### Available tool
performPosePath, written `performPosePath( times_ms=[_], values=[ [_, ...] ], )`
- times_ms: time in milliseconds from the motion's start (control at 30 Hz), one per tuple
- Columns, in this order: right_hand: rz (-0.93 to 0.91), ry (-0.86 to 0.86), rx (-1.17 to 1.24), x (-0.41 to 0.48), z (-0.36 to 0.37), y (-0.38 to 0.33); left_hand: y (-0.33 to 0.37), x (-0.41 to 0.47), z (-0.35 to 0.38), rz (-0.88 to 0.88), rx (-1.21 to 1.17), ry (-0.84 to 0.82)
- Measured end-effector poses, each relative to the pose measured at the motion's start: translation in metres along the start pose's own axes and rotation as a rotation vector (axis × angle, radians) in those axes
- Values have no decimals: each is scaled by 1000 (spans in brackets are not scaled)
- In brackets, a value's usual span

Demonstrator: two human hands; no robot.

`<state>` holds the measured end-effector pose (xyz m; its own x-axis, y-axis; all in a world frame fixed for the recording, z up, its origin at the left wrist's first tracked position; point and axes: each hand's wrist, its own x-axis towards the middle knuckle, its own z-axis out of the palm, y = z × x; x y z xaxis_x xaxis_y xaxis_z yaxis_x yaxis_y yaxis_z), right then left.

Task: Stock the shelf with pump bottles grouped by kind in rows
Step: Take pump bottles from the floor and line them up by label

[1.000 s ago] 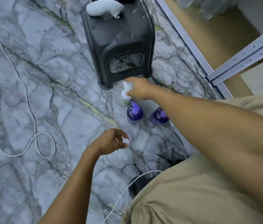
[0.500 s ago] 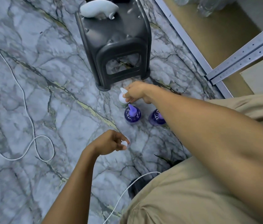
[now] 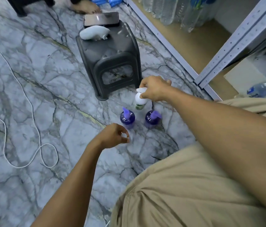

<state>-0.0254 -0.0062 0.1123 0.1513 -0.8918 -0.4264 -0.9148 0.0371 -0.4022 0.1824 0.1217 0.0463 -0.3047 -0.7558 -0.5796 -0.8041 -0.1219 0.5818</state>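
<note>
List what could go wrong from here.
The right hand grips the white pump bottle by its pump head only, so it may swing or slip. It is close to two purple bottles, which could be knocked over. The left hand, pinching a small white piece, cannot steady it.

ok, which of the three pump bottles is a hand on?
The white plastic pump bottle, right hand gripping its pump head; both purple plastic bottles stand untouched.

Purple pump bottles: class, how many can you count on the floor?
2. The left purple bottle stands on the marble floor just beyond the left hand; the right purple bottle stands beside it, near the white bottle the right hand grips. Others may be hidden.
</note>
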Motion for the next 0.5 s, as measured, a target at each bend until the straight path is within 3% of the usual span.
performPosePath(
  times_ms=[233, 500],
  values=[
    [-15, 145, 50, -61, -58, 61, 81, 2, -31, 161, 307, 5],
    [43, 396, 122, -160, -144, 140, 231, 7, -69, 366, 584, 6]
  ],
)
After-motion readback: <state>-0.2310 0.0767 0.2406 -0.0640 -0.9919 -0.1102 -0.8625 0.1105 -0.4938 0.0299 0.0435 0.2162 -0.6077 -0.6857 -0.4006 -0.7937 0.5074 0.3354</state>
